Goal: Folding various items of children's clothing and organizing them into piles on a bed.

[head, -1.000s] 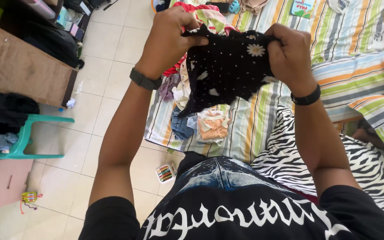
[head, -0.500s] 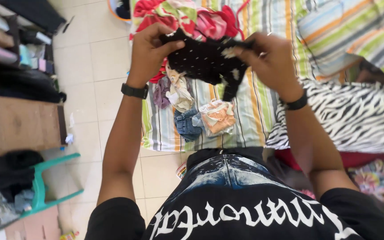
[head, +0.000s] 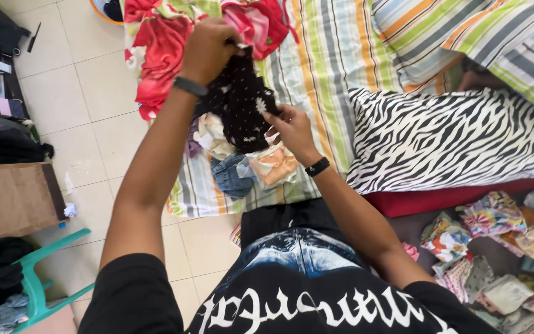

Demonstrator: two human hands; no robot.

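Observation:
A small black garment [head: 242,102] with white dots and a daisy print hangs folded over the striped bedsheet [head: 335,55]. My left hand [head: 210,46] pinches its top edge, raised high. My right hand [head: 292,128] grips its lower right edge. Both wrists wear dark bands. Below the garment lie small folded clothes: a peach piece [head: 274,166], a denim piece [head: 228,174] and a cream piece [head: 212,136].
A zebra-print pillow [head: 452,139] lies right of my hands. A red and floral cloth heap [head: 162,43] sits at the sheet's top left. Several folded colourful clothes [head: 495,247] lie at the lower right. A green plastic chair [head: 38,284] and a brown board [head: 7,198] stand on the tiled floor at left.
The garment went from spread wide between both hands to hanging folded. My left hand rose, my right hand dropped to the lower edge. The view swung right, showing more pillow and folded clothes.

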